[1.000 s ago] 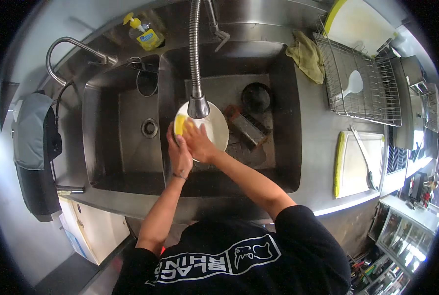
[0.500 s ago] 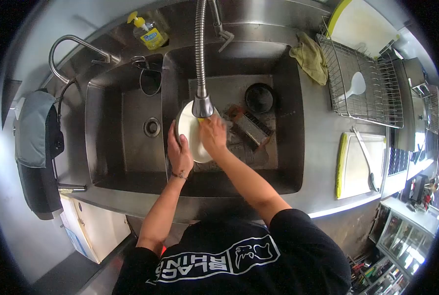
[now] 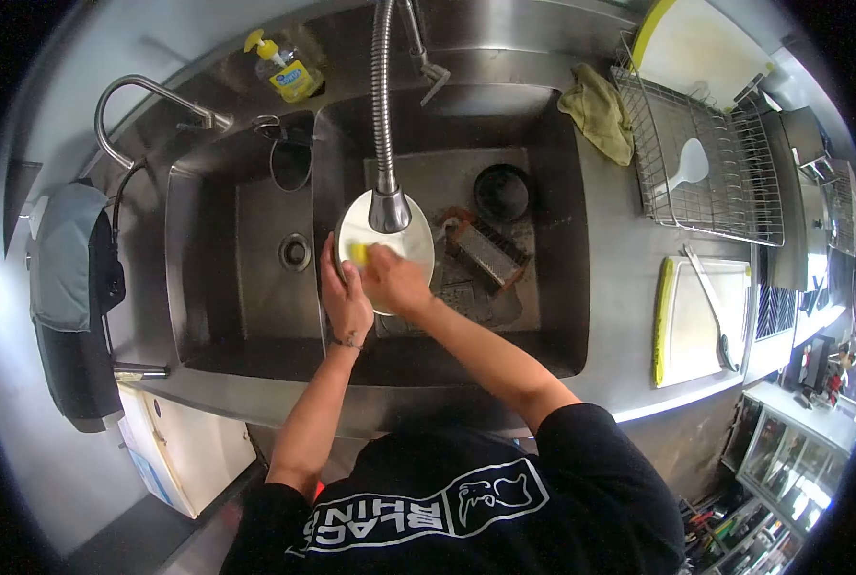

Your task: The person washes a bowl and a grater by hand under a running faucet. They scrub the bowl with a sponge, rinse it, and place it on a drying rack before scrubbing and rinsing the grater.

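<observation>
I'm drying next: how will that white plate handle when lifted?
Probably slippery: the plate sits under the sprayer while a sponge rubs it. Likely rigid and breakable, so the steel sink is a hazard if dropped.

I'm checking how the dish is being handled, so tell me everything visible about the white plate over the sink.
The white plate is round, plain and glossy, likely ceramic, tilted with its face toward the camera above the right sink basin. The left hand grips its left rim; the right hand presses a yellow sponge against its face. The spray faucet head hangs just before its upper edge. Its lower part is hidden behind the hands.
</observation>
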`<move>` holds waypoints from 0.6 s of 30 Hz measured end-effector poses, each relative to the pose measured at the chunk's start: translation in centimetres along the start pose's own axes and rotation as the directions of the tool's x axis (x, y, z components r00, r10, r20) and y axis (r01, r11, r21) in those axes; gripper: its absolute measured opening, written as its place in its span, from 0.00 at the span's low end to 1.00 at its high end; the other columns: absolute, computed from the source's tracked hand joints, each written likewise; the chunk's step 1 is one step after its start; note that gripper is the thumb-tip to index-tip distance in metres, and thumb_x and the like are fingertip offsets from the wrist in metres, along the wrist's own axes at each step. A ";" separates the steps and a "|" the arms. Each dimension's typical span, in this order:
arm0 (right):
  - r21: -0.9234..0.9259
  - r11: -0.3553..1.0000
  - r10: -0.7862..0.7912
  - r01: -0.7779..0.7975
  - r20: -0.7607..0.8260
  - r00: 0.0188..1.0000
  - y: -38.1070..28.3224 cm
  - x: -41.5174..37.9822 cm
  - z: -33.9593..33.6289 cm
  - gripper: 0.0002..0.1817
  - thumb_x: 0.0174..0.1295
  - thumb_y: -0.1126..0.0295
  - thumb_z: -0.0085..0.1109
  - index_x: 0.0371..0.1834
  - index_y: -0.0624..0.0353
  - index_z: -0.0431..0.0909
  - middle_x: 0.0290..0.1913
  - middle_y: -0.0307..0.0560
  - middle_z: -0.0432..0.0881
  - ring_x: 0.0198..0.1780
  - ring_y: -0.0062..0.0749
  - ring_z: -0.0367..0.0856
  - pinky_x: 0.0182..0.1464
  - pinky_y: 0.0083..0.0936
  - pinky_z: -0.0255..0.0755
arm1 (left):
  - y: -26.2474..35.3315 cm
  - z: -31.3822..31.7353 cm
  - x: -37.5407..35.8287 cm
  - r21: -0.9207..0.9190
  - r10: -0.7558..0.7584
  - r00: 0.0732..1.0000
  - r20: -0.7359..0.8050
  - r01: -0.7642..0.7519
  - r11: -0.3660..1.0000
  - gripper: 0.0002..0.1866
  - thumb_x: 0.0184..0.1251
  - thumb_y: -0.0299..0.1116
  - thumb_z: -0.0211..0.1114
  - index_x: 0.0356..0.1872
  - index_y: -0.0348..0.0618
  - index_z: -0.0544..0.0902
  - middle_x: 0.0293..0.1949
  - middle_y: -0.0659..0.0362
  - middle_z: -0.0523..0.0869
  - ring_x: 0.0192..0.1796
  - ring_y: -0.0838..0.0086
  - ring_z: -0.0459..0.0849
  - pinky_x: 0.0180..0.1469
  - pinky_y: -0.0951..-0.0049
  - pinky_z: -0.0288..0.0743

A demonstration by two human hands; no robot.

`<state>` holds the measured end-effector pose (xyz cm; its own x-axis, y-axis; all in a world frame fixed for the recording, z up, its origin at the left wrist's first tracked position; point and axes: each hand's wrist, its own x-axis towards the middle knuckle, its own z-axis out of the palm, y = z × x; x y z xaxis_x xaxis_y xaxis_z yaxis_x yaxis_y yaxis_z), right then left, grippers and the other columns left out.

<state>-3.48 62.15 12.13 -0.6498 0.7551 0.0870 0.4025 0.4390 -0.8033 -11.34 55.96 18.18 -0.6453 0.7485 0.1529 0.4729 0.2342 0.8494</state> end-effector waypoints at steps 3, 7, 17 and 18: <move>-0.006 0.991 0.132 -0.133 -0.024 0.991 1.4 0.8 -0.7 0.14 0.60 0.62 0.50 0.45 0.56 0.65 0.37 0.56 0.77 0.34 0.54 0.79 0.35 0.46 0.72 | 0.4 -0.3 -0.8 0.035 -0.032 0.998 0.046 0.030 0.999 0.31 0.70 0.53 0.42 0.64 0.38 0.60 0.60 0.46 0.69 0.61 0.58 0.68 0.62 0.63 0.60; 0.002 0.995 0.103 -0.103 -0.039 0.994 0.0 0.7 -0.7 0.14 0.61 0.62 0.49 0.46 0.56 0.65 0.39 0.57 0.77 0.34 0.55 0.78 0.34 0.46 0.72 | 0.4 0.2 -0.6 -0.008 -0.030 0.999 0.025 0.030 1.000 0.33 0.69 0.55 0.43 0.64 0.37 0.61 0.60 0.47 0.69 0.62 0.58 0.68 0.63 0.63 0.59; -0.148 0.973 0.217 -0.175 0.351 0.911 -3.1 -0.8 -2.3 0.14 0.59 0.62 0.50 0.43 0.61 0.70 0.41 0.58 0.77 0.40 0.53 0.79 0.38 0.46 0.74 | -2.0 -0.8 1.0 0.081 0.037 0.998 -0.057 -0.032 0.996 0.30 0.70 0.52 0.43 0.63 0.37 0.62 0.59 0.45 0.69 0.60 0.53 0.69 0.61 0.60 0.61; -0.150 0.973 0.219 -0.176 0.353 0.910 -0.8 -0.6 -1.1 0.14 0.59 0.62 0.50 0.43 0.61 0.70 0.41 0.58 0.77 0.40 0.53 0.79 0.38 0.46 0.74 | -1.4 -0.9 0.9 0.079 0.034 0.998 -0.057 -0.030 0.996 0.30 0.70 0.52 0.43 0.63 0.37 0.62 0.59 0.45 0.69 0.60 0.53 0.69 0.61 0.60 0.61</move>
<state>-2.71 61.90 13.33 -0.7306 0.6112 -0.3046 0.6027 0.3674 -0.7084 -13.06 55.75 17.58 -0.6616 0.7198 0.2103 0.5380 0.2602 0.8018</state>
